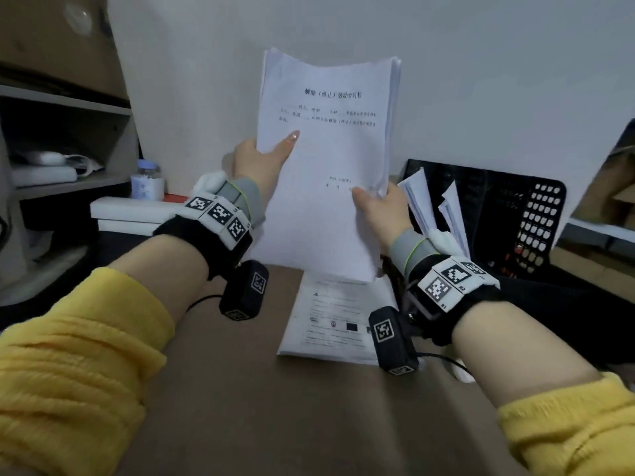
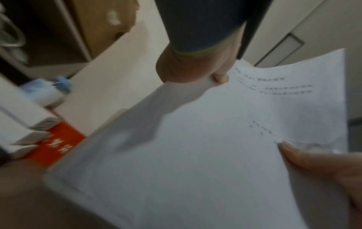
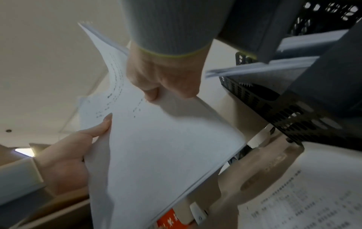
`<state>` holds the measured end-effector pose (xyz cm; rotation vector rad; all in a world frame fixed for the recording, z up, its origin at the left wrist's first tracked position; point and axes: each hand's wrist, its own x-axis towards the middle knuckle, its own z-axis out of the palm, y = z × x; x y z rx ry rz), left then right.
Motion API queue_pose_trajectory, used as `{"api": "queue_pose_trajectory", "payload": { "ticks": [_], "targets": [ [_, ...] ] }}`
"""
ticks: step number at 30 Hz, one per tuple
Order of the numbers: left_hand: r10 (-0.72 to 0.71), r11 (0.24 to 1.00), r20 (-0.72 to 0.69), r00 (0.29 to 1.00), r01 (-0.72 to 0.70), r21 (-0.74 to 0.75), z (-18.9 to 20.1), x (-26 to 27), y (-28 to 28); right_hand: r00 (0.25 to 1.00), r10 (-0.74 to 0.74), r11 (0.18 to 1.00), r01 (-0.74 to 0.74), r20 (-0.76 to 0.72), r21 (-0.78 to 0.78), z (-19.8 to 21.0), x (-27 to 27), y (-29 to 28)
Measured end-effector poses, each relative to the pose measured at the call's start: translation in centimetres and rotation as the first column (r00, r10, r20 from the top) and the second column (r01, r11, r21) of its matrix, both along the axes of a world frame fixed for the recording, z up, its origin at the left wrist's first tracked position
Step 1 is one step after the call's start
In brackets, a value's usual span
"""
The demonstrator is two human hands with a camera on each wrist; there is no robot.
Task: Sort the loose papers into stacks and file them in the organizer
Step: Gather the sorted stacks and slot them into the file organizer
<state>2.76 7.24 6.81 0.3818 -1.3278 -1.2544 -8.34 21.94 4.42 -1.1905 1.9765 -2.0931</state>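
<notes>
Above the table [image 1: 223, 389], a stack of papers [image 1: 326, 149] is held upright, clear of the surface, with one hand at each side edge. The left hand [image 1: 256, 159] pinches the left edge, thumb on the printed face and fingers behind. The right hand [image 1: 378, 207] pinches the lower right edge in the same manner.

To do this step well, judged from the frames: keep both pinches firm but loose enough that the sheets can slide level. Square the edges before moving the stack. The top sheets are fanned and uneven, so a loose sheet could slip out. Then carry the stack right toward the black organizer [image 1: 536, 218], which already holds upright papers. A second stack [image 1: 336, 317] lies flat on the table below.

The head view alone shows the organizer in relation to the stack. The right wrist view shows the bottom edge of the stack, where the thickness of the sheets is visible, and the organizer just beside the right hand. The left wrist view, blurred, shows an orange box [image 2: 56, 144] near the left edge of the stack.
</notes>
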Motion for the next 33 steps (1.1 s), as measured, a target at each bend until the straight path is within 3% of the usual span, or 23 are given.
{"api": "queue_pose_trajectory", "payload": {
  "ticks": [4, 8, 10, 14, 17, 20, 25, 30, 33],
  "targets": [
    [0.068, 0.988, -0.008, 0.998, -0.069, -0.136, 3.1, -2.1, 4.5, 0.989, -0.146, 0.981, 0.146, 0.009, -0.127, 2.3, -0.9, 3.0],
    [-0.179, 0.937, 0.177, 0.968, 0.222, -0.27, 4.9, -4.0, 10.0, 0.958, -0.286, 0.91, 0.279, 0.022, -0.308, 4.4, -1.2, 5.7],
    [-0.346, 0.869, 0.238, 0.907, 0.406, -0.284, 5.5, -5.2, 13.5, 0.921, -0.389, 0.855, 0.352, -0.022, -0.382, 5.2, -1.3, 7.2],
    [-0.581, 0.705, 0.332, 0.743, 0.663, -0.25, 6.2, -7.6, 19.4, 0.897, -0.442, 0.804, 0.39, -0.012, -0.448, 5.5, -2.0, 9.3],
    [-0.747, 0.573, 0.272, 0.606, 0.795, -0.199, 6.2, -9.7, 23.1, 0.905, -0.425, 0.81, 0.367, -0.026, -0.458, 4.9, -2.8, 11.3],
    [-0.82, 0.495, 0.214, 0.531, 0.845, -0.202, 5.6, -11.4, 25.0, 0.877, -0.477, 0.79, 0.398, -0.06, -0.467, 4.2, -3.9, 13.6],
    [-0.863, 0.426, 0.237, 0.446, 0.895, -0.132, 4.6, -14.7, 26.8, 0.841, -0.535, 0.777, 0.45, -0.085, -0.44, 2.9, -7.7, 16.3],
    [-0.889, 0.401, 0.227, 0.397, 0.916, -0.033, 3.5, -18.8, 27.1, 0.808, -0.584, 0.771, 0.525, -0.073, -0.36, 1.3, -11.9, 16.8],
    [-0.898, 0.41, 0.185, 0.399, 0.911, 0.028, 2.9, -21.6, 26.5, 0.829, -0.553, 0.805, 0.506, -0.084, -0.309, 1.2, -15.0, 16.5]
  ]
}}
